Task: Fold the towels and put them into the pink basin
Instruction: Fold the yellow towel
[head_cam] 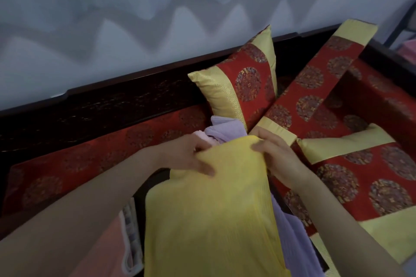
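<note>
step: folding, by the look of it. One towel is in hand and nothing is visibly binned yet.
yellow towel [209, 220]: spread lengthwise toward the person over the front of the sofa seat [67, 164]. Far short edge is lifted off the pile. The top face looks smooth.
left hand [191, 155]: holds the far-left corner. The thumb is on top and the fingers [200, 148] are curled around the edge, clamped on the cloth.
right hand [276, 157]: holds the far-right corner with the same pinch, thumb over and fingers tucked behind the edge.
lavender towel [225, 128]: bunched just beyond the yellow edge, against the upright cushion [243, 83]. More lavender cloth shows at the yellow towel's right side, apparently under it.
pale pink towel [203, 136]: only a sliver shows, touching the left fingers.
pink basin: cannot be identified. A salmon item [105, 243] with white trim sits bottom-left beside the left forearm, and it is unclear whether it is a basin or cloth.
next move (judgement): bring the far edge to the near edge, corners matched and both pinches level. Flatten it, then fold again to basin size.
needs: keep even tension across the edge. The towel lies on other cloth, so layers underneath could drag along.
risk: a corner slips and the fold ends up skewed.
</note>
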A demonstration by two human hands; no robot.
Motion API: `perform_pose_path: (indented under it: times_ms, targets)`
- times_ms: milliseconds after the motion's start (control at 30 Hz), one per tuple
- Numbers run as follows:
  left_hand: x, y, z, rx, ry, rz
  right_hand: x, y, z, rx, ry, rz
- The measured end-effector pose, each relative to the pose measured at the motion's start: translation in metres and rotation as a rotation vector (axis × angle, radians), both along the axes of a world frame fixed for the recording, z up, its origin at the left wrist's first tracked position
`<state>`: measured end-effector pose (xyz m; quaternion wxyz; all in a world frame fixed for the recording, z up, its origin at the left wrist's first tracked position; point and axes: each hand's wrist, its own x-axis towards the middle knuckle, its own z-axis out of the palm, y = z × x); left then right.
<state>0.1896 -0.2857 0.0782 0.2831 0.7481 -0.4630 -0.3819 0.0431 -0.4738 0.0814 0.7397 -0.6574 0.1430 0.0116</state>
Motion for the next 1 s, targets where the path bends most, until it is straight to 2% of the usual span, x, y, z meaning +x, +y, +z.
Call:
perform_pose_path:
  times_ms: [67, 133, 200, 333, 433, 500, 600, 700, 867, 1000]
  targets:
    - [-0.005, 0.014, 0.000, 0.199, -0.130, -0.147, -0.028, -0.008, 0.004, 0.106, 0.007, -0.005]
    - [-0.009, 0.033, -0.005, 0.278, -0.092, -0.254, -0.052, -0.016, -0.002, 0.126, 0.048, 0.012]
    - [-0.005, 0.052, -0.013, 0.321, -0.031, -0.296, -0.070, -0.024, -0.015, 0.044, 0.096, 0.005]
    - [0.026, 0.073, -0.032, 0.313, -0.104, -0.085, -0.075, -0.038, -0.055, -0.183, 0.213, -0.118]
    - [0.033, 0.062, -0.045, 0.131, 0.026, 0.312, -0.060, -0.048, -0.091, -0.377, 0.279, -0.253]
    - [0.029, 0.048, -0.059, 0.119, 0.043, 0.495, -0.048, -0.050, -0.110, -0.400, 0.323, -0.332]
    - [0.027, 0.034, -0.086, 0.171, 0.057, 0.623, -0.033, -0.050, -0.128, -0.366, 0.394, -0.403]
    - [0.034, 0.027, -0.097, 0.259, 0.097, 0.674, -0.022, -0.054, -0.132, -0.383, 0.426, -0.412]
    - [0.049, 0.019, -0.086, 0.447, 0.228, 0.578, -0.012, -0.054, -0.124, -0.349, 0.488, -0.274]
    - [0.048, 0.015, -0.080, 0.533, 0.146, 0.435, -0.011, -0.053, -0.120, -0.425, 0.466, -0.236]
